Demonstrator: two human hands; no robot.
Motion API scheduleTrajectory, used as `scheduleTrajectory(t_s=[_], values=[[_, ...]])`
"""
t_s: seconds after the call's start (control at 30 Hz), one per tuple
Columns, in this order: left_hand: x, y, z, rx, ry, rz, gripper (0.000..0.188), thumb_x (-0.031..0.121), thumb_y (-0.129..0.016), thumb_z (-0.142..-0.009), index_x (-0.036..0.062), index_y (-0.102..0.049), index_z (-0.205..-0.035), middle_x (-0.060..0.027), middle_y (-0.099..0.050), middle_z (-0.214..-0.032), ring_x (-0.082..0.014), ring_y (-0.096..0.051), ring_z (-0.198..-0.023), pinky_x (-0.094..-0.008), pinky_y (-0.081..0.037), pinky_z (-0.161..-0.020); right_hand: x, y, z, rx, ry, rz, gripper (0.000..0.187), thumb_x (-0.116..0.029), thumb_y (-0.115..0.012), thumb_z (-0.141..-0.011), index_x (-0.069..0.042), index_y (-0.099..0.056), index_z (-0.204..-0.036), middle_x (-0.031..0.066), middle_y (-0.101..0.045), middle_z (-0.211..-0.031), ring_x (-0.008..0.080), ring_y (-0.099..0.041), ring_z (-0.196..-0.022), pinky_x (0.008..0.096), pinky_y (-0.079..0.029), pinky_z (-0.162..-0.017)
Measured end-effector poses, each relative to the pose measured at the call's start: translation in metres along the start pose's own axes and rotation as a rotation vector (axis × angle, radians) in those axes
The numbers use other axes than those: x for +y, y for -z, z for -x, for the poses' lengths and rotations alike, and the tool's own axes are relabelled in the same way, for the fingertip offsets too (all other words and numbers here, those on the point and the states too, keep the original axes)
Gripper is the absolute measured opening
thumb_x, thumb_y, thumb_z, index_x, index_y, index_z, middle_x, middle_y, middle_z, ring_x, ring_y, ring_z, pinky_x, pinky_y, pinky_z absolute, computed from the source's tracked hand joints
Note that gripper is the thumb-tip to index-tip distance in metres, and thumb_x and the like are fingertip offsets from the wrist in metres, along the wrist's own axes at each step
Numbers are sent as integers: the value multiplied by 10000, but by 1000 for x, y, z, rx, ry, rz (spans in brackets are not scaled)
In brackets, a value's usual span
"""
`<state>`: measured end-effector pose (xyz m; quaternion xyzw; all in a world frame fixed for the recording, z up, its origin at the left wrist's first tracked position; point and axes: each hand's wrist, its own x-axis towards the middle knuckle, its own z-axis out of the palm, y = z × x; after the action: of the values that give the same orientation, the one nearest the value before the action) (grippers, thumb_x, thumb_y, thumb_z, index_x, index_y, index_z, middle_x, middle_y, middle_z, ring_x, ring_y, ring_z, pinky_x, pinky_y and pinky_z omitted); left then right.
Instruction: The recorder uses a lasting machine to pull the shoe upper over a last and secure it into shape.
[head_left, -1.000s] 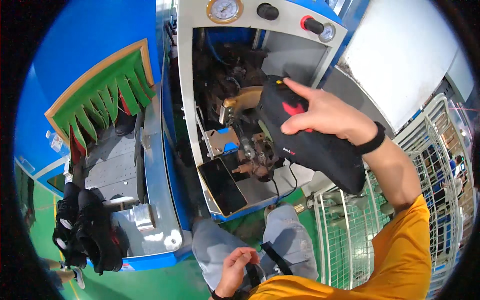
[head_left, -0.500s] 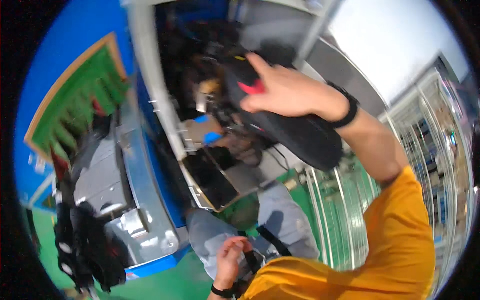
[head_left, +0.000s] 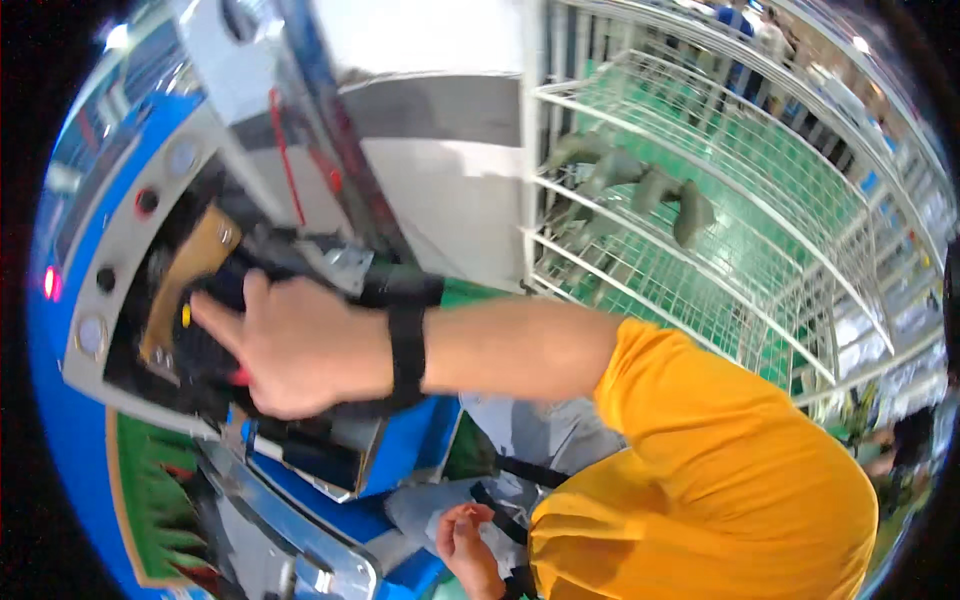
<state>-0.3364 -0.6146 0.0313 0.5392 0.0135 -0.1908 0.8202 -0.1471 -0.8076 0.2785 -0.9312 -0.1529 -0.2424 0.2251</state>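
Note:
My right hand (head_left: pixel 310 345) reaches to the left and grips a black shoe-shaped thing (head_left: pixel 205 345) from above, index finger stretched along it. A yellow spot shows by the fingertip and a red patch under the hand. Much of this dark thing is hidden by the hand and blurred. It is close to a machine's dark opening, in front of a tan curved strip (head_left: pixel 187 280); whether they touch I cannot tell. My left hand (head_left: pixel 470 548) rests low by my lap, fingers curled, with nothing visible in them.
The machine's pale panel (head_left: pixel 118 250) carries dials and knobs. Below stand a blue-sided box (head_left: pixel 415 455), a metal-edged bench (head_left: pixel 310 550) and a green board (head_left: pixel 150 500). A white wire rack (head_left: pixel 690 265) at the right holds several grey curved pieces (head_left: pixel 650 195). People show at the far back.
My view has swung to the right. My right hand, with the black shoe-shaped thing, has moved left and lower in view, by the machine's opening. The left hand stays by my lap.

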Motion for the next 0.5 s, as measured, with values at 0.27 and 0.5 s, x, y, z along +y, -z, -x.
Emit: scheduleTrajectory(t_s=[0.27, 0.5], values=[[40, -7, 4, -144, -159, 94, 248, 247, -628, -991, 25, -653, -1099, -117, -657, -1069, -275, -647, -948, -414, -530, -825, 7, -1, 112, 439, 276, 145, 603, -290, -617, -904, -173, -504, -1484, 310, -571, -1039, 440, -608, -830, 467, -519, -712], [65, -22, -6, -322, -146, 522, 627, 489, -636, -969, 72, -549, -1429, -224, -635, -1251, -373, -631, -1102, -529, -515, -941, 23, 35, 201, 368, 401, 75, 603, -361, -561, -916, -294, -458, -1507, 323, -556, -1133, 502, -629, -958, 507, -542, -816]])
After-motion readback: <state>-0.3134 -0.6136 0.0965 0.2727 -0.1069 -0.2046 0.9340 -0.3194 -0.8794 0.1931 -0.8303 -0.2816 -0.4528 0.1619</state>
